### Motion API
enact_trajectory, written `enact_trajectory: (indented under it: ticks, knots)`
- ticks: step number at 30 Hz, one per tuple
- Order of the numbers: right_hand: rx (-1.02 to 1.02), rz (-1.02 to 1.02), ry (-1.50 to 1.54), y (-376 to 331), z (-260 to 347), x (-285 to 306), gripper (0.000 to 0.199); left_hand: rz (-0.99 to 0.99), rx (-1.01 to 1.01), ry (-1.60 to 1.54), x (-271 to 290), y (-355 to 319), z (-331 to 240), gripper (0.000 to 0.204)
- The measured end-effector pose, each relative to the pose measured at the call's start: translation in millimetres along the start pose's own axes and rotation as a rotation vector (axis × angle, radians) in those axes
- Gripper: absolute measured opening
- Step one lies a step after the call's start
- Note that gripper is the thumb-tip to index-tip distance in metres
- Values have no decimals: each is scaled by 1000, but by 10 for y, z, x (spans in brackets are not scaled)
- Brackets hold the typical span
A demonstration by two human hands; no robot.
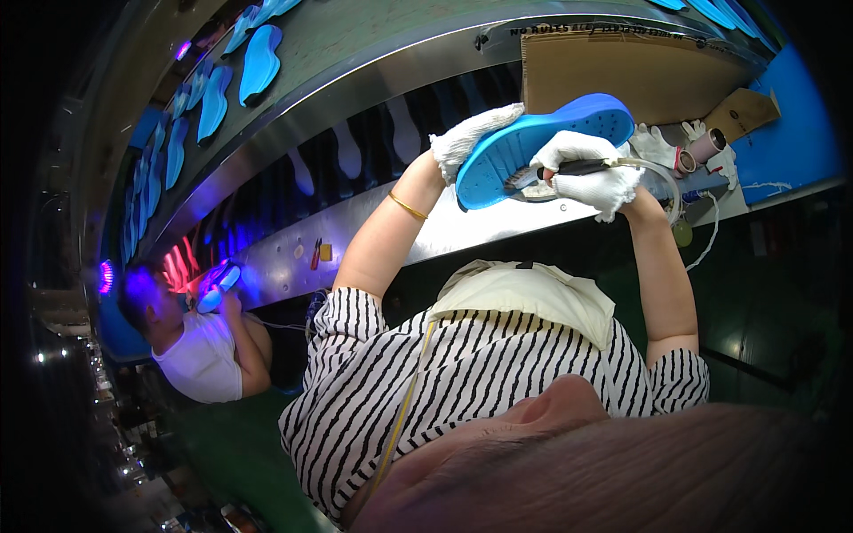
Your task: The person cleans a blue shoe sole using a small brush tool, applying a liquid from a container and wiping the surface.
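Left gloved hand (466, 138) grips the light, flexible blue foam shoe sole (542, 142) by its end, upper centre, while right gloved hand (586, 173) clasps a black-handled brush (555, 173).

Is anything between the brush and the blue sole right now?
Nothing visible. The left hand holds the blue sole by its end, and the right hand has the brush bristles already on its inner face.

Left hand (471, 138): gloved, grips the blue shoe sole (542, 147) at its left end.
Right hand (586, 173): gloved, presses a brush (542, 175) onto the sole.
Far: conveyor (355, 53) carrying blue soles (260, 62).
Left: co-worker (200, 342) under purple light.
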State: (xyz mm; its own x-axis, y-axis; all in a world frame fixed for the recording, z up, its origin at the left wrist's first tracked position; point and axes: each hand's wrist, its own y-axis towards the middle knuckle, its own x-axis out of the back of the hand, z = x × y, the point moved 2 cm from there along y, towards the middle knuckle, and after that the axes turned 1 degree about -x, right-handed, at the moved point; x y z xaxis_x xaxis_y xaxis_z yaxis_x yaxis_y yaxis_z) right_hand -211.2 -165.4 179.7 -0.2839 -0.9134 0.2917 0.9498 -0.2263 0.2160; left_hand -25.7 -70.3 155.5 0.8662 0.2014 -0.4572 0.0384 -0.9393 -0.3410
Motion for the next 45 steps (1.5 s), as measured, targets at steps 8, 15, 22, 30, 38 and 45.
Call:
enact_trajectory:
  ticks: [8,15,22,30,38,45]
  knots:
    - [-87,-145,253,-131,51,42,13,168,-132,-295,155,93,116,61]
    - [81,-249,230,-181,-17,-632,15,341,-270,-541,70,157,296,85]
    - [75,-522,288,-84,30,-322,13,370,-216,-771,-25,116,426,76]
    - [146,-186,332,-161,31,-451,16,303,-260,-655,-52,118,430,81]
    - [149,-522,283,55,-517,424,15,346,-196,-565,-162,-158,496,74]
    - [379,-729,-23,54,-465,224,20,149,-190,-517,94,-113,687,65]
